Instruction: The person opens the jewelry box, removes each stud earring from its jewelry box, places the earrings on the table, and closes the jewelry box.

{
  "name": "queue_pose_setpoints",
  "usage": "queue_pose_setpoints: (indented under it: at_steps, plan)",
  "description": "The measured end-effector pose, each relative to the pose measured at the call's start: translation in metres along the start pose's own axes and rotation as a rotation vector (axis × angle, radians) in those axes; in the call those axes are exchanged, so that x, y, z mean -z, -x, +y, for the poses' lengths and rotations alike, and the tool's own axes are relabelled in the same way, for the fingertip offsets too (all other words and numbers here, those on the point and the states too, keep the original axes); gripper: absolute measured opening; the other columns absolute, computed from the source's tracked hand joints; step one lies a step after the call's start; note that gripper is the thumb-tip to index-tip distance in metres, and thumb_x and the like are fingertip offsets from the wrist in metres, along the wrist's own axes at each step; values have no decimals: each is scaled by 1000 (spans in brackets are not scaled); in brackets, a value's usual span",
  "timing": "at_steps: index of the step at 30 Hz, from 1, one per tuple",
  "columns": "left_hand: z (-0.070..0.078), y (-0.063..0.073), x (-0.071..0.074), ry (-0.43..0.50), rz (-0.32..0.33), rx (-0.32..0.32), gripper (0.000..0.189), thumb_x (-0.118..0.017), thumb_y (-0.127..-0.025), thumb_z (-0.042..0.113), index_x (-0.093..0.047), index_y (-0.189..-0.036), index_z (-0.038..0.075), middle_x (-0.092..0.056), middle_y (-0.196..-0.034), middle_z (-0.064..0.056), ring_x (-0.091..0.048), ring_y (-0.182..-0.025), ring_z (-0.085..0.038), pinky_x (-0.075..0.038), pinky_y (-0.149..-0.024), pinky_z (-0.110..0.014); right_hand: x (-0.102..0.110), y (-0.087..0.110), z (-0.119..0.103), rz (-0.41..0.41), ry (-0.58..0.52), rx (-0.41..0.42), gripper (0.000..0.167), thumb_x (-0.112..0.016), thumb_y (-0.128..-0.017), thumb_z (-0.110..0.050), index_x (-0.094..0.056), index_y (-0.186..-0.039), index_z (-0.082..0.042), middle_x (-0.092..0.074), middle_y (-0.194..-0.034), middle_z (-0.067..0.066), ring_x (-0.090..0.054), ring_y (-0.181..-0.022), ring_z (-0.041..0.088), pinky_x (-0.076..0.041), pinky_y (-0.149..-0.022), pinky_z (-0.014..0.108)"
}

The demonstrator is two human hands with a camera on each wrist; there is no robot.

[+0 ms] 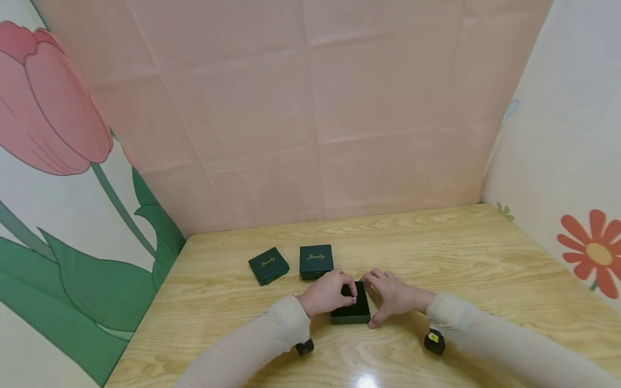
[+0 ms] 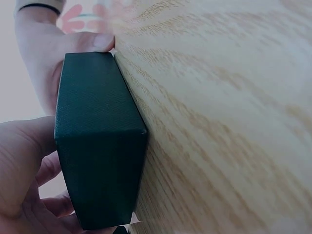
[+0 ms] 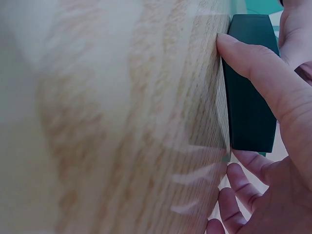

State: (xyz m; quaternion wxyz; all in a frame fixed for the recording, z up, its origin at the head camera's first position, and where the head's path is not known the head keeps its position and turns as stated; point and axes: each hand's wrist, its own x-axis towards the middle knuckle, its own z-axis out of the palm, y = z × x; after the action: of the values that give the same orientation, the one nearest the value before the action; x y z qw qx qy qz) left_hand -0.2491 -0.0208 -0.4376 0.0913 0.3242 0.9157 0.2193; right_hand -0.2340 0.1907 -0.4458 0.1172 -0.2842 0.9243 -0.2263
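Note:
An open, dark green box (image 1: 350, 318) with a black lining sits on the table, its near side facing me. Reaching over it from the left, my left hand (image 1: 326, 292) pinches a small shiny piece (image 1: 355, 298) between thumb and fingertips, just above the lining; its kind is too small to make out. My right hand (image 1: 395, 293) holds the box at its right side, thumb by the near corner and fingers by the far one. The right wrist view has that thumb (image 3: 253, 61) lying across the box's green wall (image 3: 249, 102).
Behind the open box lies a dark green piece with gold lettering (image 1: 316, 260). A similar lettered piece (image 1: 269, 265) lies turned at an angle to its left. The wooden table (image 1: 417, 242) meets a pink backdrop (image 1: 310, 134) at the rear.

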Motion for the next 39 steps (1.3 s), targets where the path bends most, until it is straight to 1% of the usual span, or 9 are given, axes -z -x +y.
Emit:
queue_pose_setpoints:
  at_steps: [9,15,23,27,29,32,34,36,39]
  plan:
    - [3,0,2,-12,11,-5,8,-75,-85,25,-68,-82,23,-55,-90,5,-47,-72,-6,-43,-67,-18,-2,0,0,6,4,-8,91,-88,-60,-51,-47,-132,-12,-45,-127,5,-42,-107,28,-37,-85,55]
    - [3,1,3,-21,11,-8,7,-75,-85,24,-68,-83,23,-54,-88,6,-47,-71,-6,-42,-66,-18,-1,1,-1,2,3,10,91,-87,-61,-52,-47,-132,-10,-45,-126,7,-42,-106,29,-37,-85,55]
    - [4,0,6,-8,23,-8,6,-75,-86,23,-69,-82,23,-56,-88,6,-48,-73,-5,-43,-69,-17,-1,-1,1,-6,5,-12,91,-87,-61,-52,-47,-132,-11,-44,-127,5,-41,-108,28,-37,-88,57]
    - [5,1,11,29,39,-9,5,-74,-86,21,-70,-83,21,-57,-88,6,-49,-74,-6,-44,-69,-18,-2,-2,2,-2,7,-2,91,-87,-60,-52,-48,-131,-11,-45,-125,5,-42,-106,28,-38,-86,56]
    - [5,3,15,57,55,-4,5,-74,-86,20,-70,-83,21,-58,-89,7,-52,-80,-7,-46,-74,-20,-3,-2,3,0,7,3,90,-87,-60,-53,-48,-130,-11,-45,-124,4,-42,-106,27,-38,-87,56]
    - [5,5,23,114,87,13,5,-73,-87,20,-70,-83,21,-60,-93,8,-58,-93,-12,-48,-83,-26,-4,-2,3,3,3,13,89,-87,-60,-52,-48,-129,-10,-46,-122,5,-43,-107,27,-38,-88,58]
    - [4,7,30,156,109,23,4,-72,-88,21,-70,-84,21,-61,-96,9,-59,-100,-17,-48,-88,-30,-4,-2,3,6,1,20,89,-87,-60,-52,-48,-129,-9,-46,-122,5,-43,-108,28,-37,-89,59]
    - [2,10,37,201,135,27,4,-71,-88,22,-69,-85,21,-61,-98,8,-60,-104,-22,-49,-88,-34,-3,-2,3,11,2,23,90,-87,-60,-52,-48,-128,-9,-46,-121,5,-43,-108,28,-37,-89,59]
    - [-2,15,47,265,172,24,3,-70,-90,22,-68,-88,19,-63,-99,7,-62,-104,-22,-50,-88,-34,-3,-2,3,18,4,24,90,-88,-59,-51,-49,-128,-8,-46,-120,5,-43,-107,27,-38,-87,57]
